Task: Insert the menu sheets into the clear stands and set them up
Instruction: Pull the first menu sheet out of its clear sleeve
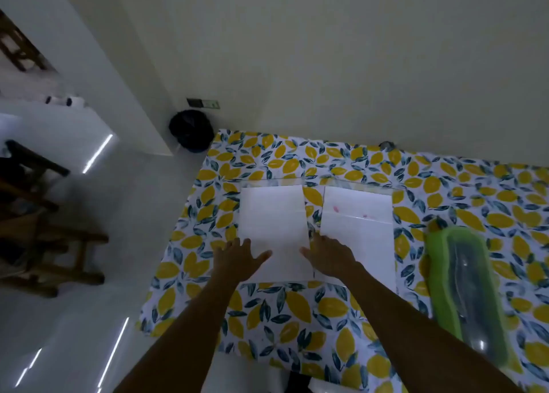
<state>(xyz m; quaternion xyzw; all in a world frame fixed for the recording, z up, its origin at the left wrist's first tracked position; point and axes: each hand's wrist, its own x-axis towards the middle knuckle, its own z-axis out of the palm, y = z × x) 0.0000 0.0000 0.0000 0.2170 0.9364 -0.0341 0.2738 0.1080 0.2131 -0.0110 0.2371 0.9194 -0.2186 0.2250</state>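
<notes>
Two white menu sheets lie side by side on the lemon-print tablecloth. The left sheet is plain white. The right sheet shows faint pink marks and seems to lie in a clear stand, whose glassy edge shows along its far side. My left hand rests flat with fingers spread on the left sheet's near left corner. My right hand lies flat with fingers spread over the gap between the sheets' near edges. Neither hand grips anything.
A green tray with a clear lid lies on the table to the right. A wall runs behind the table. A black bin stands on the floor at the table's far left corner, and wooden chairs stand to the left.
</notes>
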